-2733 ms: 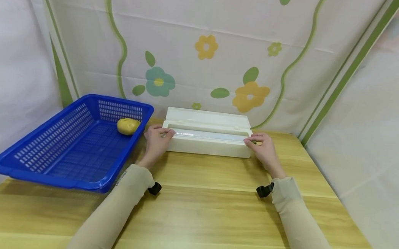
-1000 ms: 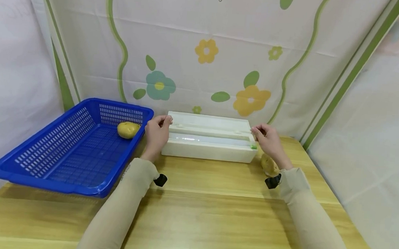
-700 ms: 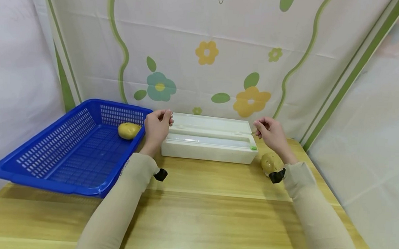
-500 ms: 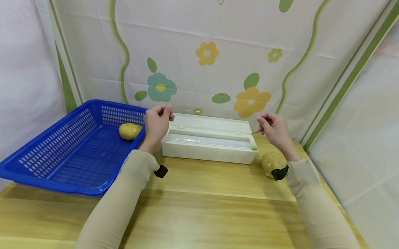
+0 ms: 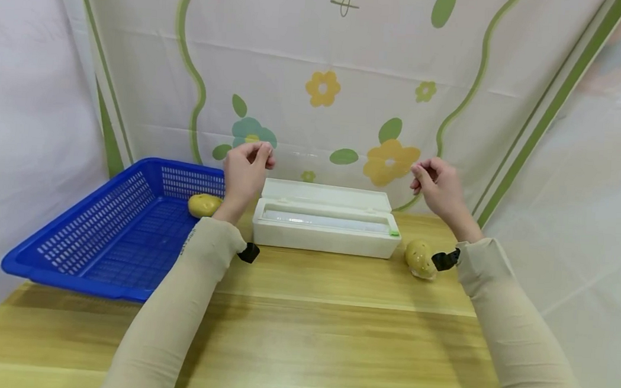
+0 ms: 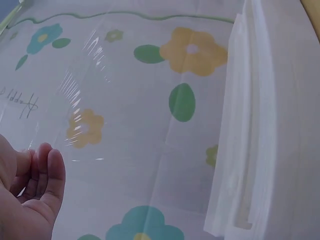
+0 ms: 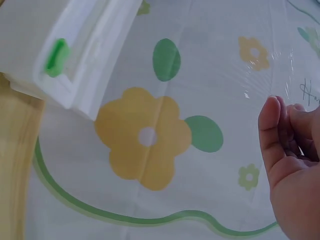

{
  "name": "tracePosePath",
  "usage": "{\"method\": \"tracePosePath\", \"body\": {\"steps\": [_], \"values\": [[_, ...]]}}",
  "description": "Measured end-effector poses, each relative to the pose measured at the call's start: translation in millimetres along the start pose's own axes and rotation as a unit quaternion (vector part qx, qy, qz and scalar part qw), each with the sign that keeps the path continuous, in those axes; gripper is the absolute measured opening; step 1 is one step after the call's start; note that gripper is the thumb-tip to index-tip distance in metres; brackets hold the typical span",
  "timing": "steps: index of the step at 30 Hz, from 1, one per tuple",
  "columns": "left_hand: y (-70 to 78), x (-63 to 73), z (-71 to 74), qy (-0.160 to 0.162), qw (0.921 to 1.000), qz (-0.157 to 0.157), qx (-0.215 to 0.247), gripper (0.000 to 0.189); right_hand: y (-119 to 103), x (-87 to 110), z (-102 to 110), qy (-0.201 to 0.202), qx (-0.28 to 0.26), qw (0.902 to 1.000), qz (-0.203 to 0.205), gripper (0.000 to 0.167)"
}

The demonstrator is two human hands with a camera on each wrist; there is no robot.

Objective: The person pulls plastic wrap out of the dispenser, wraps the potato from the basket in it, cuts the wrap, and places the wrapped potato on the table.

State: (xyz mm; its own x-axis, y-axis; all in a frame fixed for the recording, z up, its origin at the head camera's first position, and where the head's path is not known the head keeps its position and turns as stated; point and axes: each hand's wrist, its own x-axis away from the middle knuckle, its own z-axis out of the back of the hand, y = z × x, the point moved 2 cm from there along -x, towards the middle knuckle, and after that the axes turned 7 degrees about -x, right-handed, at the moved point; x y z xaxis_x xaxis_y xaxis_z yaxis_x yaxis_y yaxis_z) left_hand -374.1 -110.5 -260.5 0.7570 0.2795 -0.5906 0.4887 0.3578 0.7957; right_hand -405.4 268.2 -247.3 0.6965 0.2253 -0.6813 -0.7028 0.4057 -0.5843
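Observation:
Between my two raised hands stretches a sheet of clear plastic wrap (image 6: 75,95), nearly invisible but for its glints in the wrist views. My left hand (image 5: 246,169) pinches one corner between thumb and fingers, above the left end of the white wrap dispenser box (image 5: 325,240). At the other side my right hand (image 5: 439,187) pinches the opposite corner, up and to the right of the box. The box stands with its lid (image 5: 325,194) tipped back, and a roll of wrap (image 5: 325,221) lies inside. A green slider (image 5: 394,233) sits at its right end.
A blue plastic basket (image 5: 75,283) stands on the left with a potato (image 5: 203,205) in it, partly behind my left arm. Another potato (image 5: 420,257), shiny as if wrapped, lies on the wooden table (image 5: 329,331) right of the box. A flowered cloth (image 5: 287,50) hangs behind.
Both hands have risen from the box's front edge, drawing the wrap up, and the right hand has also moved outward. The potato on the right has come into view from behind the right hand.

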Motion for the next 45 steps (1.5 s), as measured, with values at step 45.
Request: {"method": "tracePosePath", "body": {"steps": [45], "values": [[72.3,-35.1,23.6,0.044,0.9964,-0.066,0.03,0.025,-90.5,-47.4,32.2,0.098,0.039,0.9928,0.057,0.024]]}}
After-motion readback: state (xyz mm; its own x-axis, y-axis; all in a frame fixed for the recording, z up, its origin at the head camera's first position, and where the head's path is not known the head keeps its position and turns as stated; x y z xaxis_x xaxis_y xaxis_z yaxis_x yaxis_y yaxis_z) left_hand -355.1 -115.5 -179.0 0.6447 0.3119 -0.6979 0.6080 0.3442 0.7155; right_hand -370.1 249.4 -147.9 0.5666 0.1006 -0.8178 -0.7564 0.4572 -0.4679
